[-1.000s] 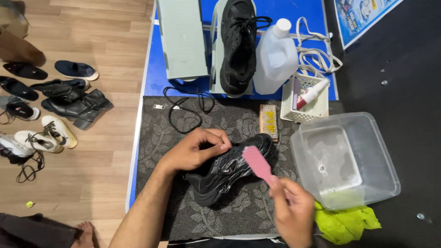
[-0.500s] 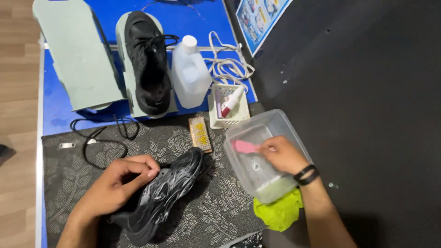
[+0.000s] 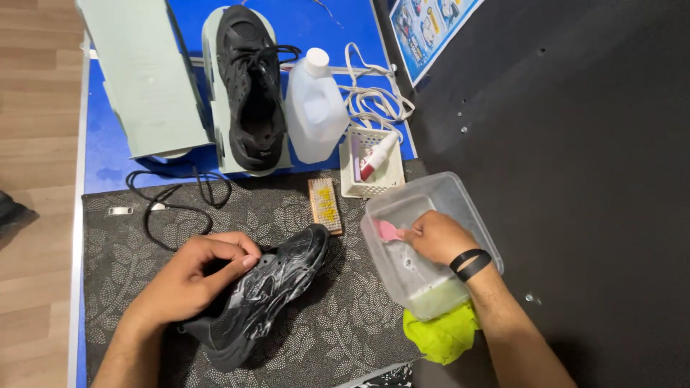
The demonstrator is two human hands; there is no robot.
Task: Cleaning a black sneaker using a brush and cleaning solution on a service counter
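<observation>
**Soapy shoe held on the mat, brush dipped in the tub**

The left hand [image 3: 198, 276] curls around the heel opening of a black shoe [image 3: 266, 291], thumb and fingers pinching its collar. The shoe lies on its side near the middle of a dark leaf-patterned mat [image 3: 323, 338], streaked with white foam. The right hand [image 3: 438, 237], a black band at its wrist, reaches into a clear plastic tub [image 3: 460, 208] at the mat's right edge, fingers closed on a pink brush [image 3: 389, 231] whose head sits low inside the tub.

The mat covers the near part of a blue table [image 3: 108, 158]. Far on the table stand two pale green stands; a second black shoe [image 3: 251, 86] rests on the right one. Right of it are a white jug [image 3: 316, 108], loose white laces [image 3: 377, 93] and a small white basket [image 3: 374, 169]. A wooden brush [image 3: 325, 205] lies between basket and held shoe; a black lace [image 3: 172, 201] trails on the mat's far left. A yellow-green cloth [image 3: 442, 334] sits just near the tub. Wood flooring [image 3: 36, 144] runs along the left, dark carpet [image 3: 589, 179] fills the right.
</observation>
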